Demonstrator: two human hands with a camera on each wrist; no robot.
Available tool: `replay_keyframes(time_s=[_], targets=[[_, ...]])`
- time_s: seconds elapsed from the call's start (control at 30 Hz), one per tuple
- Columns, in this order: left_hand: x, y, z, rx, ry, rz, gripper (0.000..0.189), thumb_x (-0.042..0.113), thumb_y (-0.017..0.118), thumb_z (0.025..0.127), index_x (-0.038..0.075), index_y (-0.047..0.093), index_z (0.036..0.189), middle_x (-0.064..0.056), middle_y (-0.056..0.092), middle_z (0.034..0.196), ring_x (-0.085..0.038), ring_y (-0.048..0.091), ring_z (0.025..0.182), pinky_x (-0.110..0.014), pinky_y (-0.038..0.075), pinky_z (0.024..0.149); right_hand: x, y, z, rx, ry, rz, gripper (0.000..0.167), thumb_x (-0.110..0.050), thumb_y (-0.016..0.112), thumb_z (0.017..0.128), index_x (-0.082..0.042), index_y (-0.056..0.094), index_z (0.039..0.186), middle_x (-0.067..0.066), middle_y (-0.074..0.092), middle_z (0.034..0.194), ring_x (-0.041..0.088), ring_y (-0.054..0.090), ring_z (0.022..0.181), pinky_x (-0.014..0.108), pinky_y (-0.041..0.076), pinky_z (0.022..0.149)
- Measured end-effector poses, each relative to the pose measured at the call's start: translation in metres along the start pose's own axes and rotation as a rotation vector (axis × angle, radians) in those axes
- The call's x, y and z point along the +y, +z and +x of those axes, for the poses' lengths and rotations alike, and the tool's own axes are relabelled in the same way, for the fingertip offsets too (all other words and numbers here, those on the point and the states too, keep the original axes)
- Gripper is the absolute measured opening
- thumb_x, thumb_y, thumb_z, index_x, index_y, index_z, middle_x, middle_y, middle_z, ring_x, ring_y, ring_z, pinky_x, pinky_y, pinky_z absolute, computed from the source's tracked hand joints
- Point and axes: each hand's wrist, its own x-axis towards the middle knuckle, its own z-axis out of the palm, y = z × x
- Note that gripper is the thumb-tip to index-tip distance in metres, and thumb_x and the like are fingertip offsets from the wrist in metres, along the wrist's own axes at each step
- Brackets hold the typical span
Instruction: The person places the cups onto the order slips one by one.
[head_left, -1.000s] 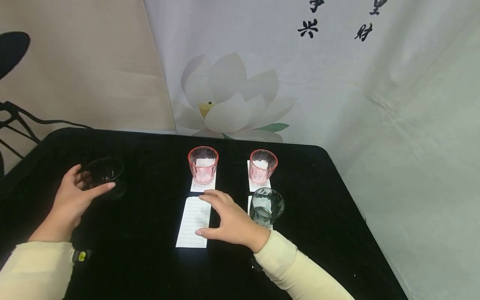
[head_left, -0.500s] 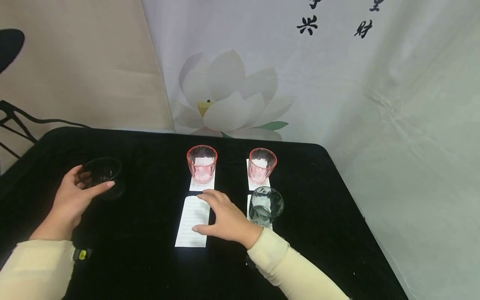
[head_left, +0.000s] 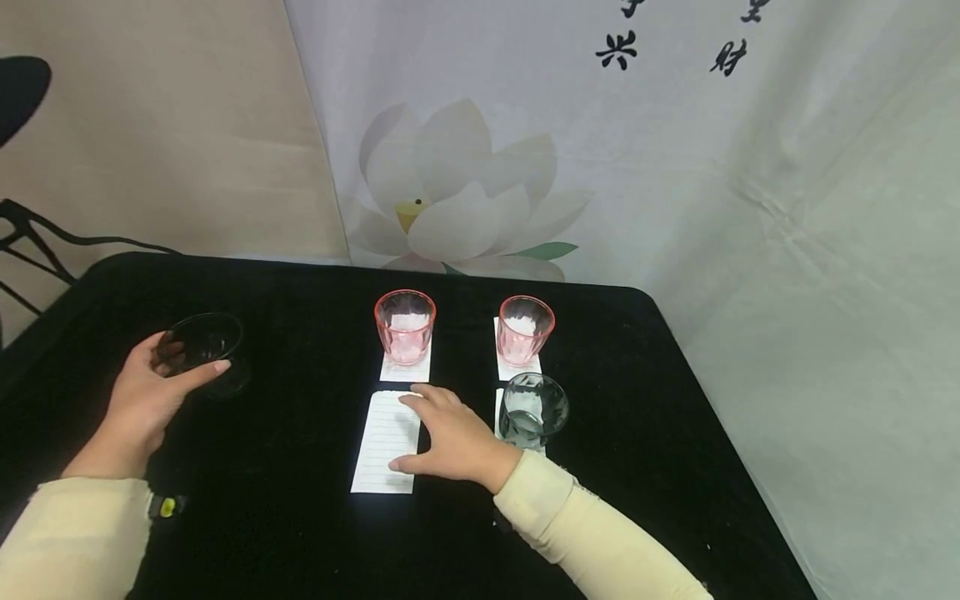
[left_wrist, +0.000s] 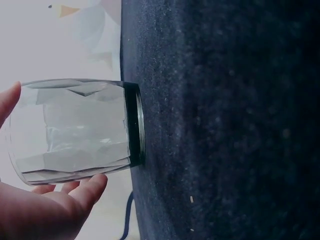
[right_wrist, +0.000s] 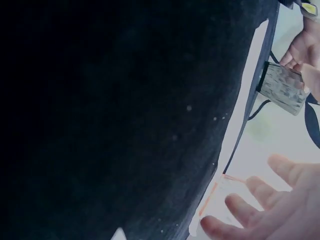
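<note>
My left hand (head_left: 146,392) holds a clear drinking glass (head_left: 213,340) at the table's left side, thumb on one side and fingers round the other. In the left wrist view, this faceted glass (left_wrist: 82,130) stands upright with its thick base at the black cloth. My right hand (head_left: 461,442), fingers spread and slightly bent, hovers over a lined white paper slip (head_left: 378,454) and grips nothing. Just right of that hand stands a grey-tinted glass (head_left: 534,410) on another slip. The right wrist view also shows the right hand's fingers (right_wrist: 245,210) apart.
Behind the right hand, two pink glasses with red rims, a left one (head_left: 405,329) and a right one (head_left: 527,331), stand on paper slips. Black cloth covers the table (head_left: 300,517). A printed curtain (head_left: 637,167) hangs behind, and a black chair (head_left: 30,237) is at left.
My right hand and forearm have shifted slightly left over the paper slip. The left hand keeps its hold on the glass in nearly the same place.
</note>
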Motion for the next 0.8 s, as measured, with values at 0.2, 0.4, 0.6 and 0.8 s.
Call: replay_keyframes(time_s=[0.2,0.4,0.6,0.8], targets=[[-0.0009,0.0003,-0.0002,0.007,-0.006,-0.005,0.096,0.04,0.065,0.09,0.006,0.002,0.154,-0.03,0.007,0.156,-0.051,0.01,0.141,-0.068,0.024,0.108,0.0014,0.0031,0.0023,-0.038,0.008,-0.061,0.081,-0.051,0.074,0.078,-0.018,0.042,0.145,0.005,0.035,0.153,0.025,0.036,0.136,0.046,0.042,0.105],[-0.0008,0.0008,-0.0013,0.026,-0.01,-0.006,0.094,0.04,0.065,0.09,0.006,0.004,0.154,-0.03,0.009,0.155,-0.05,0.012,0.142,-0.067,0.025,0.108,0.0018,0.0049,0.0038,-0.052,0.001,-0.112,0.08,-0.051,0.074,0.078,-0.016,0.045,0.143,0.006,0.037,0.151,0.026,0.037,0.135,0.045,0.042,0.105],[0.0005,0.0007,-0.0026,0.031,-0.019,-0.01,0.095,0.041,0.065,0.09,0.008,0.004,0.155,-0.029,0.01,0.155,-0.049,0.013,0.142,-0.066,0.025,0.109,0.0029,0.0056,0.0034,-0.081,0.022,-0.143,0.08,-0.051,0.075,0.077,-0.016,0.045,0.142,0.006,0.038,0.15,0.025,0.037,0.134,0.044,0.041,0.105],[0.0005,0.0,-0.0032,0.03,-0.018,-0.005,0.096,0.042,0.065,0.09,0.009,0.003,0.155,-0.028,0.008,0.157,-0.048,0.011,0.142,-0.066,0.023,0.109,0.0035,0.0062,0.0037,-0.086,0.021,-0.196,0.08,-0.053,0.076,0.075,-0.016,0.047,0.14,0.006,0.04,0.149,0.025,0.038,0.133,0.043,0.042,0.105]])
